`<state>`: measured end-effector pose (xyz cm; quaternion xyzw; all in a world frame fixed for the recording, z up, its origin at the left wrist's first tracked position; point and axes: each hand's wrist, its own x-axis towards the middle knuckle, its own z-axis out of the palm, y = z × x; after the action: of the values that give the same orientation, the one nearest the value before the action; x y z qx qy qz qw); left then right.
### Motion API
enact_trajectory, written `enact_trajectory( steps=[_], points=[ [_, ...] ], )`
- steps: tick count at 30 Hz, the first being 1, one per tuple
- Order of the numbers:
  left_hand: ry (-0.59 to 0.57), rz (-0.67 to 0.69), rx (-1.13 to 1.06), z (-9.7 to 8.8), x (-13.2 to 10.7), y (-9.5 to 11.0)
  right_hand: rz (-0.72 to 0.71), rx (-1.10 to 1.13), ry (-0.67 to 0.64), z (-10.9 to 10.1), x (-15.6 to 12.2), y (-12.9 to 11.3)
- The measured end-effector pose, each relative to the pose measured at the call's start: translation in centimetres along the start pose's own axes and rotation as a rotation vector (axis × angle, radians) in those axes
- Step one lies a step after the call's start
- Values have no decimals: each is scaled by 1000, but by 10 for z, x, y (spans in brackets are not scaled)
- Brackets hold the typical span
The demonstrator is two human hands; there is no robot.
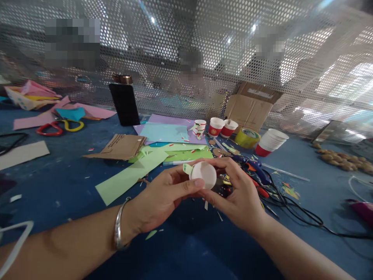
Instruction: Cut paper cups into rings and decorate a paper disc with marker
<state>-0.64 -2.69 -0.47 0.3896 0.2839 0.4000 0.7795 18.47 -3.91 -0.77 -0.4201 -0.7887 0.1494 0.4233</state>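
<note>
Between both hands, low over the blue table (186, 256), I see a small white paper cup (207, 174) with its round white face turned toward me. A pale green paper strip (187, 168) sticks out at its left side. My left hand (166, 190) is closed on the cup from the left, its thumb lying over the rim. From the right, my right hand (239, 190) curls around the cup, thumb below and fingers above. The fingertips behind the cup are hidden.
Paper cups (216, 127), a cup stack (271, 142) and a yellow tape roll (247, 138) stand behind. Coloured paper (164, 131), cardboard (124, 147) and scissors (50, 128) lie leftward. A dark phone-like slab (124, 105) leans upright. Black cable (294, 212) runs right; a perforated metal screen (163, 46) borders the back.
</note>
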Motion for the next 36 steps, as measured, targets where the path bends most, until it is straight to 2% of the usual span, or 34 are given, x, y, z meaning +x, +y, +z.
enact_trajectory(
  steps=[7, 14, 19, 26, 31, 36],
  points=[
    [148, -8, 41, -5, 8, 3, 33, -47, -23, 2, 1, 3],
    [246, 30, 133, -10, 10, 6, 168, 124, 3, 4, -1, 2],
    [239, 79, 136, -9, 9, 5, 248, 176, 18, 6, -2, 2],
    [181, 8, 126, -10, 9, 0, 286, 242, -4, 9, -1, 2],
    [240, 55, 78, -12, 10, 3, 303, 221, 14, 8, 0, 2],
    [197, 4, 116, -11, 10, 2, 316, 273, -15, 9, -1, 3]
  ],
)
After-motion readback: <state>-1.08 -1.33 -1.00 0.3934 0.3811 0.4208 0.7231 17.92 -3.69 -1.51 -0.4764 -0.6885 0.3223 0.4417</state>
